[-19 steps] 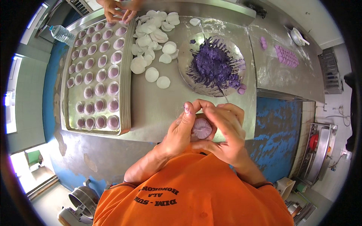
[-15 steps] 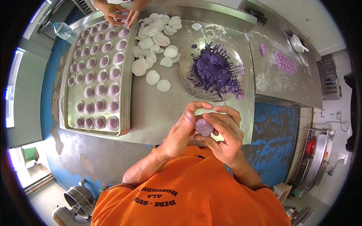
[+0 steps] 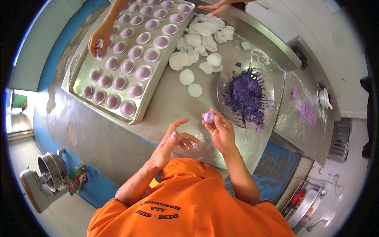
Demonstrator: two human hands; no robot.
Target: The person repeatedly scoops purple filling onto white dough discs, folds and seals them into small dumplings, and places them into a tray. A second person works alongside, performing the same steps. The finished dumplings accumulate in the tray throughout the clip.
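My right hand (image 3: 224, 136) pinches a small purple dough ball (image 3: 209, 117) between thumb and fingertips, above the near part of the steel table (image 3: 177, 106). My left hand (image 3: 167, 148) is held apart to its left, fingers spread and nothing in it; a pale purple smear shows on one digit. Just beyond my right hand is a wide metal bowl (image 3: 269, 87) holding sticky dark purple filling (image 3: 246, 93), with a thin utensil handle at its near edge. White paper rounds (image 3: 203, 33) lie scattered on the table farther off.
At the left a large metal tray (image 3: 158, 75) carries rows of purple dough balls in paper cups. Another person's hand (image 3: 100, 37) reaches over it; a second hand (image 3: 217, 7) shows at the far edge. Pressed-together purple pieces (image 3: 308, 112) and a white bowl (image 3: 324, 98) sit at the right.
My hands have moved apart; the dough ball, earlier between both, is now in my right hand alone. The view has turned. The other person's hand has moved nearer along the tray.
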